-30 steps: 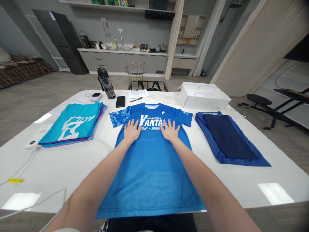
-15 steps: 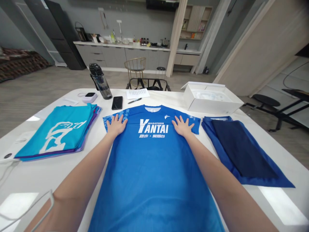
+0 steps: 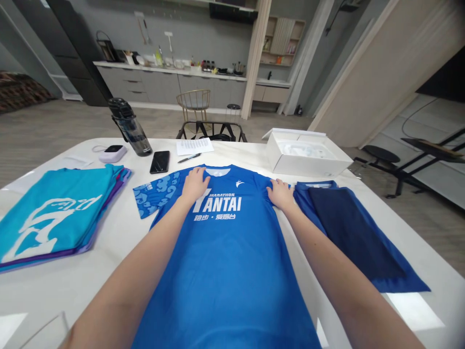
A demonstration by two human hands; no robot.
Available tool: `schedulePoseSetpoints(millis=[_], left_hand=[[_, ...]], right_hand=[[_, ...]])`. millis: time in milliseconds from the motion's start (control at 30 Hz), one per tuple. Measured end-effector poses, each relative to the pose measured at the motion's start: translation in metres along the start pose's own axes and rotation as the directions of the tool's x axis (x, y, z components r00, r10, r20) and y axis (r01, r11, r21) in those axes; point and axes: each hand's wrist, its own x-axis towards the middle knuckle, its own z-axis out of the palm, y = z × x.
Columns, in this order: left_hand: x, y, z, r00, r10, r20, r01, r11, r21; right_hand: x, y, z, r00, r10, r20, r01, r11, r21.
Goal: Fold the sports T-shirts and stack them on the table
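- Blue shirt (image 3: 221, 271), one, short-sleeved: lying face up and spread out on the white table (image 3: 119, 237), between two piles of garments; its chest is bearing white "MARATHON" and "YANTAI" lettering.
- Left hand (image 3: 196, 185), one: resting on the shirt beside the collar, partly covering the lettering; fingers are lying close together and slightly bent, with the thumb standing apart, holding nothing.
- Right hand (image 3: 282, 195), one: resting on the sleeve at the right; fingers are curving over the cloth, and whether they are pinching it one cannot tell.
- Patterned sleeve (image 3: 156, 194), one: extending flat over the table at the left, the hands not touching it.
- Turquoise garment (image 3: 80, 194), one: lying folded on top of purple layers at the left.
- Navy garment (image 3: 354, 228), one: lying on a blue garment (image 3: 416, 281), just beside the right forearm.
- White box (image 3: 301, 167), one: standing open beyond that pile.
- Phone (image 3: 160, 162), pen (image 3: 189, 158) and printed sheet (image 3: 194, 146), one each: lying beyond the shirt, near the bottle (image 3: 132, 131), which is standing on the table.
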Motion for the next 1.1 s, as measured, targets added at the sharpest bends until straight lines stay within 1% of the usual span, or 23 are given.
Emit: schedulePoseSetpoints(millis=[67,133,200,267,333,400,467,533,633,767,833,900,967,1033,1100], left_hand=[[0.025,0.033,0.014,0.997,0.062,0.041,-0.052,0.977,-0.209],[0.05,0.062,0.029,0.991,0.051,0.12,-0.003,0.928,-0.372],[0.072,0.084,0.044,0.977,0.021,0.211,0.077,0.893,-0.444],[0.09,0.096,0.058,0.965,0.019,0.263,0.096,0.903,-0.419],[0.103,0.098,0.071,0.959,0.046,0.28,0.048,0.946,-0.322],[0.112,0.093,0.081,0.951,0.061,0.304,0.006,0.976,-0.217],[0.116,0.087,0.088,0.942,0.057,0.331,-0.006,0.988,-0.151],[0.118,0.084,0.092,0.936,0.049,0.348,-0.01,0.994,-0.113],[0.12,0.086,0.096,0.926,0.038,0.375,-0.018,0.998,-0.058],[0.128,0.093,0.098,0.911,0.018,0.411,-0.007,1.0,-0.027],[0.131,0.094,0.099,0.909,0.022,0.416,-0.006,0.999,-0.04],[0.13,0.092,0.098,0.914,0.036,0.404,-0.007,0.997,-0.073],[0.128,0.089,0.095,0.923,0.062,0.379,-0.012,0.991,-0.131],[0.124,0.084,0.09,0.931,0.106,0.35,-0.033,0.978,-0.207],[0.121,0.078,0.084,0.944,0.161,0.289,-0.047,0.931,-0.363]], right_hand=[[0.005,0.013,-0.005,0.999,-0.018,-0.037,0.016,0.998,-0.054],[0.013,0.026,-0.01,0.999,-0.047,-0.018,0.045,0.996,-0.083],[0.021,0.035,-0.014,0.998,-0.068,0.014,0.069,0.993,-0.1],[0.027,0.04,-0.017,0.997,-0.069,0.035,0.073,0.989,-0.125],[0.032,0.042,-0.02,0.997,-0.073,0.038,0.079,0.983,-0.165],[0.034,0.044,-0.023,0.996,-0.091,0.026,0.094,0.973,-0.209],[0.037,0.045,-0.023,0.995,-0.103,0.007,0.102,0.964,-0.247],[0.04,0.046,-0.023,0.996,-0.094,0.0,0.09,0.956,-0.28],[0.046,0.048,-0.021,0.997,-0.07,0.017,0.072,0.951,-0.302],[0.049,0.046,-0.018,0.997,-0.05,0.054,0.062,0.96,-0.273],[0.049,0.046,-0.023,0.995,-0.056,0.086,0.076,0.965,-0.25],[0.046,0.049,-0.036,0.993,-0.07,0.098,0.088,0.977,-0.195],[0.043,0.054,-0.059,0.99,-0.091,0.11,0.098,0.993,-0.066],[0.037,0.055,-0.09,0.979,-0.146,0.14,0.127,0.982,0.141],[0.027,0.045,-0.124,0.959,-0.247,0.14,0.184,0.915,0.359]])
